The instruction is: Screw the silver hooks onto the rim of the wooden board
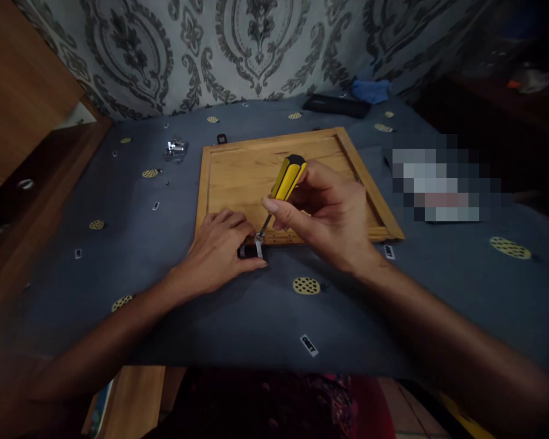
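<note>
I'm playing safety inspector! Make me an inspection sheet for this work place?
Surface: blue-grey pineapple-print cloth.
Job's things: framed wooden panel lying flat; small metal fitting at its near edge; yellow-and-black screwdriver, tip at the fitting.
Clutter: small shiny metal pieces left of the panel; black case and blue cloth at the back; a pixelated item on the right, unreadable.
Hands: right hand grips the screwdriver; left hand rests on the panel's near edge, thumb beside the fitting.
Cables: nothing seen.
Surroundings: patterned backdrop behind; brown wooden furniture on the left.
</note>
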The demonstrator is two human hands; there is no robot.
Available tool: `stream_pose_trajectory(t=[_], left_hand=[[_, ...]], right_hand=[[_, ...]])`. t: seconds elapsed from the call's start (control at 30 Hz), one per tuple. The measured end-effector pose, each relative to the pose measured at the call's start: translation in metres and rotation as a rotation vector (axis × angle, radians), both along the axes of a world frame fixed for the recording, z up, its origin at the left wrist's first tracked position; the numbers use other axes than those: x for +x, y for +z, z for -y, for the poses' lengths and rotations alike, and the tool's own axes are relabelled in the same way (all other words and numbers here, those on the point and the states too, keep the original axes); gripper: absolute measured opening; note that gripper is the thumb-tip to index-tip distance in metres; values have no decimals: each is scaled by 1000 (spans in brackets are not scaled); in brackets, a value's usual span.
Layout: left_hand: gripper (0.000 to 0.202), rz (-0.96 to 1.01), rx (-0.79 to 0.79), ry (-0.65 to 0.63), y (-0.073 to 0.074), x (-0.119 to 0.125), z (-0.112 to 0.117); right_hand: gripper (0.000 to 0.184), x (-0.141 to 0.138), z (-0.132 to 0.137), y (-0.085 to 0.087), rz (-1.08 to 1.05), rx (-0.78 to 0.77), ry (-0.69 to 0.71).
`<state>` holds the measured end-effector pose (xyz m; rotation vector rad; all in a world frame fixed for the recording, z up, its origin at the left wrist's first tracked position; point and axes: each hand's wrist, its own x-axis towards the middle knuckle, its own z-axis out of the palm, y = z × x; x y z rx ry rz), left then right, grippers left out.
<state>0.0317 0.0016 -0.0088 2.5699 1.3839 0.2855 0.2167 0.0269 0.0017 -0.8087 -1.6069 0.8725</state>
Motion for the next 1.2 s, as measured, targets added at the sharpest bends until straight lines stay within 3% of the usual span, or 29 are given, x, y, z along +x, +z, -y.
stream_pose_trajectory(t=[0.4,0.6,0.9,1.2], left_hand=[[35,10,-2,9,1,1,0],[37,-9,-27,6,2,1,0],[42,-7,9,14,-1,0,0],[38,-12,-15,8,1,1,-1]], right_hand=[[35,1,-3,-5,20,-8,58],[28,10,-4,6,102,-32,223],[37,4,-6,-1,29,-33,129],[30,11,-4,9,102,-100,245]])
